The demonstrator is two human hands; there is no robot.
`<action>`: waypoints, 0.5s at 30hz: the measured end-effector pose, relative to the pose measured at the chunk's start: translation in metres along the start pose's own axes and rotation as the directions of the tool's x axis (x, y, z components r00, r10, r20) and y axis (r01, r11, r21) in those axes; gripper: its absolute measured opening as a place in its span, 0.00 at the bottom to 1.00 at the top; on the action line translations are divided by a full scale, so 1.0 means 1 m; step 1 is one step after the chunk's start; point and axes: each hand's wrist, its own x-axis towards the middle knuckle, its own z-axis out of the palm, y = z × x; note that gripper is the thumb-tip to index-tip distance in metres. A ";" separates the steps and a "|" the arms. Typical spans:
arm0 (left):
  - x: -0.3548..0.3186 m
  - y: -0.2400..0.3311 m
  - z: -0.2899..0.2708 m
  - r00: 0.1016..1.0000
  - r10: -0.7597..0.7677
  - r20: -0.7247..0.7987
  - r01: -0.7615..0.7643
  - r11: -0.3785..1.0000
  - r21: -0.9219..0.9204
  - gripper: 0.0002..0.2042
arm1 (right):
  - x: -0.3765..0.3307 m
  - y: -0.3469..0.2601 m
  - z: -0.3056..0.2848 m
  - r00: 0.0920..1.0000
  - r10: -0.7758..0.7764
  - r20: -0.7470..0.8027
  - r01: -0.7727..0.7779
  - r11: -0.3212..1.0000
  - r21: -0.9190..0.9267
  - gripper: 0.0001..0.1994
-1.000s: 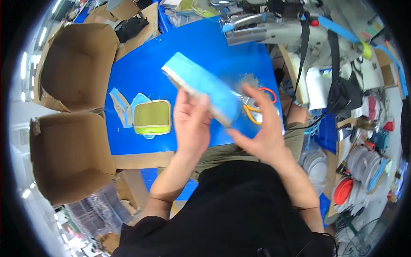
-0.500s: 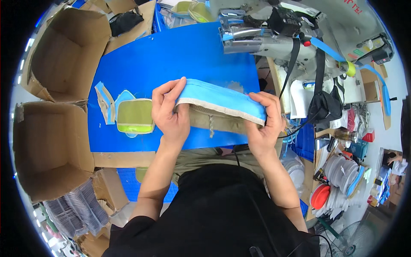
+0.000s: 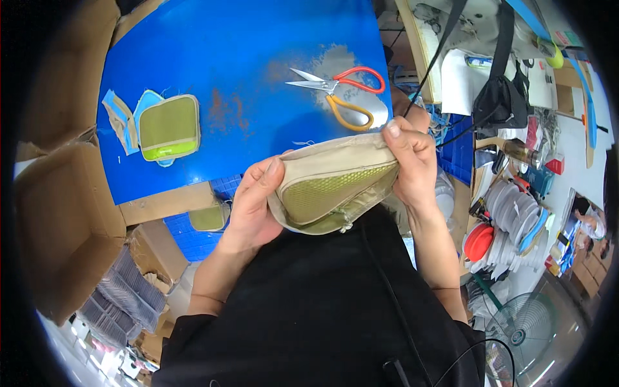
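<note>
A beige fabric pouch (image 3: 342,155) with a yellow-green mesh panel hangs between my two hands, just off the table's near edge. My left hand (image 3: 255,203) is closed on its left end, the thumb on top. At the upper right corner, my right hand (image 3: 412,158) pinches the beige edge. A drawcord and a small pale toggle show at the pouch's lower edge. Beyond it on the blue table (image 3: 251,39) lie open scissors (image 3: 332,85), one handle loop red and the other orange. To the left rests a green panel (image 3: 169,122) with a bright lime strip.
Blue and beige fabric strips (image 3: 120,122) lie beside the green panel. Cardboard boxes (image 3: 77,213) stand along the left. Another green piece (image 3: 207,218) sits lower, near the table's edge. White and red reels (image 3: 509,213) and a fan (image 3: 519,335) are at the right.
Both hands have come nearer to me and turned the pouch, so its mesh side shows instead of the blue band. The view has tilted down, and the scissors are now visible.
</note>
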 end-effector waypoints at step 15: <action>0.018 0.027 -0.025 0.950 0.217 0.222 -0.269 0.934 0.236 0.19 | 0.003 -0.017 0.008 0.990 -0.138 0.021 0.139 0.965 -0.222 0.16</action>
